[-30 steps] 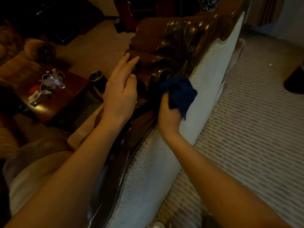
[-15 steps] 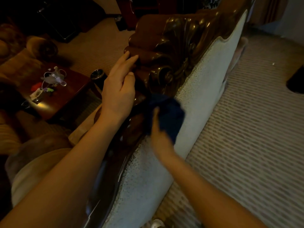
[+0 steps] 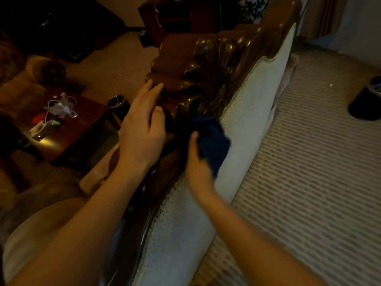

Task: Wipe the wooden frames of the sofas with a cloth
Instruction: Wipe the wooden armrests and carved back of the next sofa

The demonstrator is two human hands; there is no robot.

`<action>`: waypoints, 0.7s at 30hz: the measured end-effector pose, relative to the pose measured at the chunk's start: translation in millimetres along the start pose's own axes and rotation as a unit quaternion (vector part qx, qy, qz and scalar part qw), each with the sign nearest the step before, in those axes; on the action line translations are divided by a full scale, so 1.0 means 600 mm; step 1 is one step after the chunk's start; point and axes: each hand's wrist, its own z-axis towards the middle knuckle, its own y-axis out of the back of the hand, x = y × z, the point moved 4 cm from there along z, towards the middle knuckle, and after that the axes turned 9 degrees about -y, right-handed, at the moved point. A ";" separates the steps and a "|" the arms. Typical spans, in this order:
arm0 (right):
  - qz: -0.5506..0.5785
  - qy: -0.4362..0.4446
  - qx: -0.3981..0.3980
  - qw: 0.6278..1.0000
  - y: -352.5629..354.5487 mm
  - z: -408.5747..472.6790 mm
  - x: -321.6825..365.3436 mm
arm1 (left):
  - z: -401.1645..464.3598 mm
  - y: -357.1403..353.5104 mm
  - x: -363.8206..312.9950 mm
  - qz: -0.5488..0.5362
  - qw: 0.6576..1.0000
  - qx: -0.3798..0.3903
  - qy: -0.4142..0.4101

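Note:
The sofa's carved dark wooden frame runs along the top of its back, with a shell-shaped crest and a scroll below it. A dark blue cloth is bunched in my right hand and pressed against the frame just under the scroll. My left hand rests on the front side of the carved crest, fingers spread over the wood, holding nothing. The sofa's pale upholstered back panel faces right, toward the carpet.
A dark wooden coffee table at the left carries small items and a tangled cable. A dark cylindrical container stands by it. A black bin sits on the ribbed carpet at the far right. Another armchair stands behind.
My right hand dragged the cloth down from the scroll, then back up towards it. My left hand stayed on the crest with its fingers slightly shifted.

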 end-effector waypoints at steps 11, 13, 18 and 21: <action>0.097 0.071 -0.182 0.976 0.070 0.200 0.210 | 0.005 -0.015 -0.003 0.161 0.986 0.040 -0.019; 0.089 0.077 -0.147 0.982 0.056 0.142 0.168 | 0.005 -0.017 -0.005 0.168 0.985 0.039 -0.022; 0.033 0.006 0.008 0.999 0.014 -0.079 0.007 | 0.002 -0.017 -0.004 0.172 0.984 0.043 -0.023; 0.030 0.007 0.031 0.999 0.009 -0.068 0.008 | 0.001 -0.015 -0.003 0.160 0.986 0.040 -0.023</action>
